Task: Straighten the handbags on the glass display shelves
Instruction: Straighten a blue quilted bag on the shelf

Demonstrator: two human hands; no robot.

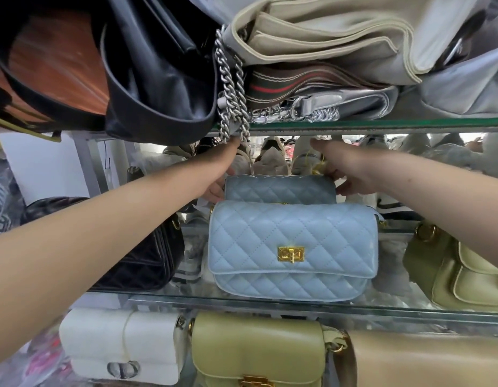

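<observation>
shelf: glass shelf (270,301) carries both bags, mid-row.
front: front blue bag (292,247) upright, clasp facing out.
rear: rear blue bag (280,188) just behind it.
hands: left hand (217,177), right hand (351,177) each grip one rear-bag end, probably to square it.

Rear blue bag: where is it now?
Head view, centre: the rear blue bag stands on the middle shelf, behind the front blue bag, between left hand and right hand.

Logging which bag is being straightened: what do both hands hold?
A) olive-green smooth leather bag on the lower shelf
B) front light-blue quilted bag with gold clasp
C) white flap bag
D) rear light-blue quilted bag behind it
D: the left hand and the right hand grip the two ends of the rear light-blue quilted bag.
</observation>
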